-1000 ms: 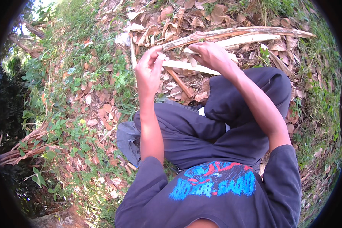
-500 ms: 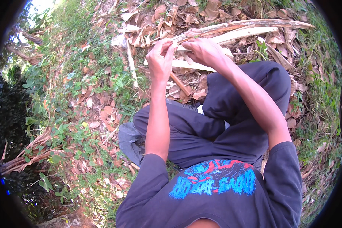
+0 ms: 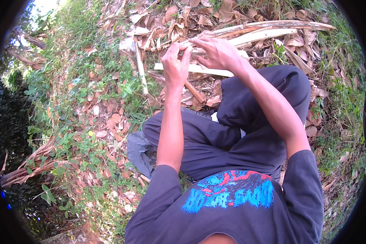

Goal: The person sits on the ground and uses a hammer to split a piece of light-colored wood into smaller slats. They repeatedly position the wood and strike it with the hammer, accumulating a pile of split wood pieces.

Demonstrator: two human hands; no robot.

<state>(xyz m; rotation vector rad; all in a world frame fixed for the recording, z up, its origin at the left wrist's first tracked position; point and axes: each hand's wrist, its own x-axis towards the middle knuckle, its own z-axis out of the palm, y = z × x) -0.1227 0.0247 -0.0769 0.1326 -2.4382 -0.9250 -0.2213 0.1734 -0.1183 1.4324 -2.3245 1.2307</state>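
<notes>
My left hand (image 3: 176,67) is raised over the ground ahead of my legs, thumb and fingers pinched together. A tiny pale bit shows at its fingertips, too small to name. Close by on the right, my right hand (image 3: 218,53) has its fingers stretched toward the left fingertips, the thumb held apart, and nothing visible in its grasp. Beneath both hands lies a pale flat strip (image 3: 215,71), partly hidden by them. Behind my right hand, a long brown-edged stalk (image 3: 268,26) and a wide pale strip (image 3: 264,36) stretch to the right.
My crossed legs (image 3: 256,110) take up the middle. A reddish-brown stick-like piece (image 3: 194,92) lies before them, with a thin pale stick (image 3: 141,69) farther left. Dry leaves (image 3: 187,16) and green weeds (image 3: 85,150) cover the ground. Dark crumpled material (image 3: 140,152) sits by my left knee.
My right hand has drawn slightly away from my left fingertips, and its fingers have straightened and spread. The left hand stays pinched in nearly the same place.
</notes>
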